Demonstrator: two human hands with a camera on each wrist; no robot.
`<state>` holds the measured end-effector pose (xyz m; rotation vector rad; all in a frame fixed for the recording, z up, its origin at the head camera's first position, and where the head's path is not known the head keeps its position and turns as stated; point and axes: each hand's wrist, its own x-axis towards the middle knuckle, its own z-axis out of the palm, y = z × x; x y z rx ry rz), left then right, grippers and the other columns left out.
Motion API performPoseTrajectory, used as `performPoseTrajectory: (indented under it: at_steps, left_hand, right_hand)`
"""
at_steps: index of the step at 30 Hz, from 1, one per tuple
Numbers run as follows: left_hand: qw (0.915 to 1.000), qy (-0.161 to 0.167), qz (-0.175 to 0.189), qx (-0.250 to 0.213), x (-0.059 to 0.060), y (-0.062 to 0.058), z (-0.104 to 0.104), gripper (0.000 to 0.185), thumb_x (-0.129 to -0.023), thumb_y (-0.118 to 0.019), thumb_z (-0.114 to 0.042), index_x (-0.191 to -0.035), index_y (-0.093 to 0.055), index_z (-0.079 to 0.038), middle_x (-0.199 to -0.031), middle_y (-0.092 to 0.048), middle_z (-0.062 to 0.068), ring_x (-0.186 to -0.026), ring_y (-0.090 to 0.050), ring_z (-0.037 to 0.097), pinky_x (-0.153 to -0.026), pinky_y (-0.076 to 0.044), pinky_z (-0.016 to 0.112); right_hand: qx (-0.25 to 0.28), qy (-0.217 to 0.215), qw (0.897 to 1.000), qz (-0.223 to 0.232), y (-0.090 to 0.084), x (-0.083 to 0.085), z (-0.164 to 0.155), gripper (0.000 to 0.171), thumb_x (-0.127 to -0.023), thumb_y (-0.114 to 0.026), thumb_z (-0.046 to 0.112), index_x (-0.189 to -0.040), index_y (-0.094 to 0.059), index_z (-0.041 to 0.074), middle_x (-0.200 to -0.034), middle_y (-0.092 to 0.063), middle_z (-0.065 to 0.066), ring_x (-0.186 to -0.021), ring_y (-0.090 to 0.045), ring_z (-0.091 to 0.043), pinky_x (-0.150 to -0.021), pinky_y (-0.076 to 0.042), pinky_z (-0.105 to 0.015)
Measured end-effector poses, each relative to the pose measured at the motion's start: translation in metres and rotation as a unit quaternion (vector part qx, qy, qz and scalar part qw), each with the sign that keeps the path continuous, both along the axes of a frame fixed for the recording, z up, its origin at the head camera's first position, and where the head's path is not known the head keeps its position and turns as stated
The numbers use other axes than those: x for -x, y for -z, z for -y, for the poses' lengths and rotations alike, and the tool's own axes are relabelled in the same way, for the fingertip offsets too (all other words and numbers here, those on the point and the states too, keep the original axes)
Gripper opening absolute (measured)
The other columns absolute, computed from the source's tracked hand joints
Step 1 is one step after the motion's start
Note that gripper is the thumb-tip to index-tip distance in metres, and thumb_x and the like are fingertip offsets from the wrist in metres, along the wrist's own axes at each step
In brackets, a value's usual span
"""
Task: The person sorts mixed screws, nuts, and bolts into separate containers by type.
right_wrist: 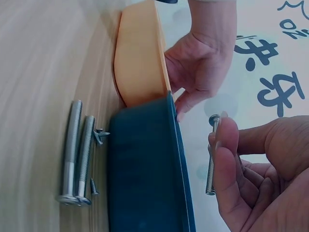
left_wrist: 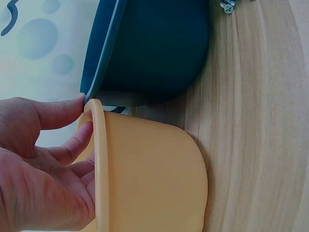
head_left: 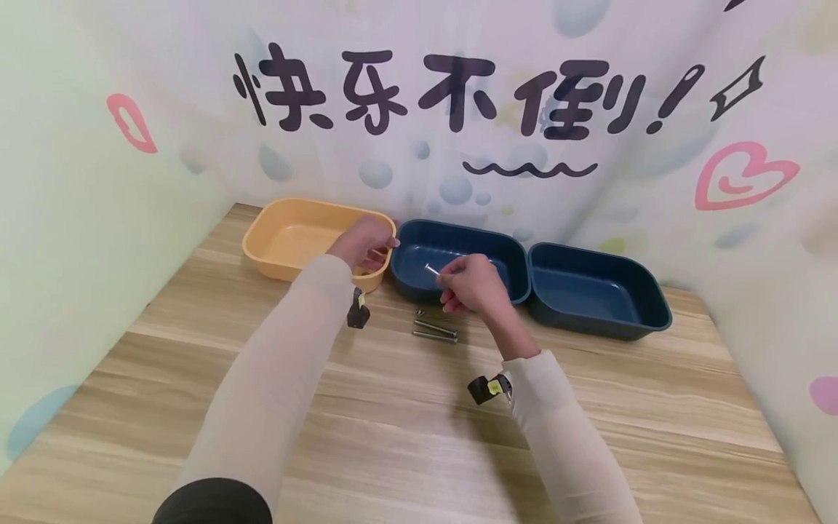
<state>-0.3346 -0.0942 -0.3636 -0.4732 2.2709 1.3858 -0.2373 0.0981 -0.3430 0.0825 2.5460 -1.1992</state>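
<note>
In the head view, my left hand (head_left: 366,241) is at the right end of the yellow bin (head_left: 265,263). Its fingers dip inside that bin while the thumb lies on the rim of the middle blue bin (left_wrist: 154,53), so the adjoining rims sit between them. My right hand (head_left: 476,285) pinches a silver bolt (right_wrist: 210,169) between thumb and fingers, over the middle blue bin. The bolt's flat head points up and left in the head view. Two long bolts (head_left: 435,332) lie on the table in front of this bin, with small screws (right_wrist: 100,136) beside them.
A second blue bin (head_left: 599,324) stands at the right, against the middle one. All three bins line the back of the wooden table (head_left: 393,437), close to a printed backdrop (head_left: 419,182).
</note>
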Motion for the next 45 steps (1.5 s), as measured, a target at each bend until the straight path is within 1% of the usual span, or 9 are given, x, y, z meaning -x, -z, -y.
performPoseTrajectory:
  at_steps: [7,12,17,21,27,30,37,41,45]
  left_hand:
    - [1.0000,-0.003,0.000,-0.009,-0.003,-0.003,0.000,0.035,-0.094,-0.063,-0.016,-0.128,-0.053,-0.011,-0.106,-0.057,0.013,-0.088,-0.058,0.026,-0.079,-0.057,0.036]
    - [1.0000,-0.007,0.000,0.001,0.001,0.000,-0.001,0.038,-0.094,-0.064,-0.016,-0.130,-0.052,-0.013,-0.104,-0.056,0.012,-0.081,-0.057,0.025,-0.076,-0.057,0.034]
    - [0.9999,-0.011,0.002,0.013,0.005,0.003,-0.003,0.036,-0.093,-0.065,-0.017,-0.127,-0.053,-0.014,-0.100,-0.056,0.011,-0.073,-0.055,0.022,-0.070,-0.056,0.030]
    - [0.9998,-0.007,0.002,0.016,0.005,0.001,-0.005,0.036,-0.094,-0.064,-0.018,-0.128,-0.052,-0.014,-0.104,-0.056,0.012,-0.077,-0.056,0.024,-0.071,-0.056,0.030]
    - [0.9997,-0.004,0.006,0.024,0.005,0.001,-0.005,0.037,-0.095,-0.063,-0.018,-0.130,-0.052,-0.014,-0.105,-0.055,0.012,-0.079,-0.056,0.024,-0.068,-0.056,0.030]
    - [0.9997,-0.007,0.012,0.020,0.003,-0.001,-0.004,0.032,-0.095,-0.062,-0.017,-0.126,-0.055,-0.011,-0.105,-0.056,0.013,-0.078,-0.056,0.024,-0.074,-0.057,0.031]
    - [0.9997,-0.008,0.015,0.019,-0.005,-0.007,-0.004,0.021,-0.097,-0.058,-0.017,-0.114,-0.058,-0.005,-0.107,-0.058,0.012,-0.076,-0.058,0.022,-0.072,-0.056,0.029]
    - [0.9997,-0.009,0.002,0.024,-0.005,-0.007,-0.004,0.038,-0.096,-0.059,-0.015,-0.133,-0.054,-0.014,-0.104,-0.059,0.013,-0.078,-0.060,0.024,-0.063,-0.055,0.029]
    - [0.9996,0.003,0.001,0.026,-0.005,-0.007,-0.004,0.054,-0.096,-0.060,-0.015,-0.145,-0.044,-0.030,-0.110,-0.058,0.013,-0.086,-0.059,0.025,-0.069,-0.056,0.030]
  right_hand:
    - [0.011,0.011,1.000,-0.016,0.000,0.005,-0.006,0.018,-0.096,-0.062,0.019,-0.102,-0.065,0.002,-0.074,-0.067,-0.013,-0.066,-0.069,-0.028,-0.070,-0.060,-0.041]
    - [0.028,0.027,0.999,-0.028,0.001,0.007,-0.009,0.018,-0.097,-0.060,0.019,-0.104,-0.063,0.003,-0.074,-0.067,-0.014,-0.072,-0.070,-0.034,-0.072,-0.059,-0.044]
    - [0.051,0.072,0.994,-0.071,0.003,0.008,-0.011,0.017,-0.098,-0.059,0.022,-0.106,-0.061,0.006,-0.076,-0.068,-0.014,-0.074,-0.070,-0.037,-0.062,-0.059,-0.034]
    - [0.054,0.100,0.989,-0.098,0.002,0.010,-0.013,0.018,-0.098,-0.059,0.023,-0.107,-0.063,0.008,-0.075,-0.069,-0.014,-0.068,-0.071,-0.032,-0.057,-0.058,-0.028]
    - [0.053,0.099,0.990,-0.088,0.002,0.009,-0.013,0.020,-0.099,-0.058,0.025,-0.108,-0.063,0.008,-0.075,-0.068,-0.013,-0.070,-0.070,-0.034,-0.057,-0.057,-0.027]
    - [0.051,0.096,0.991,-0.084,0.005,0.009,-0.012,0.021,-0.098,-0.059,0.026,-0.107,-0.063,0.008,-0.073,-0.068,-0.012,-0.072,-0.070,-0.035,-0.057,-0.057,-0.028]
    - [0.051,0.081,0.993,-0.072,0.009,0.004,-0.008,0.023,-0.097,-0.060,0.030,-0.109,-0.063,0.010,-0.073,-0.068,-0.013,-0.073,-0.070,-0.037,-0.066,-0.060,-0.040]
    - [0.052,0.073,0.994,-0.060,0.009,0.000,-0.005,0.023,-0.097,-0.060,0.029,-0.109,-0.063,0.010,-0.073,-0.068,-0.013,-0.071,-0.070,-0.036,-0.066,-0.059,-0.040]
    - [0.046,0.070,0.995,-0.054,0.009,-0.004,-0.002,0.020,-0.097,-0.061,0.029,-0.107,-0.063,0.012,-0.072,-0.067,-0.012,-0.068,-0.069,-0.035,-0.062,-0.059,-0.036]
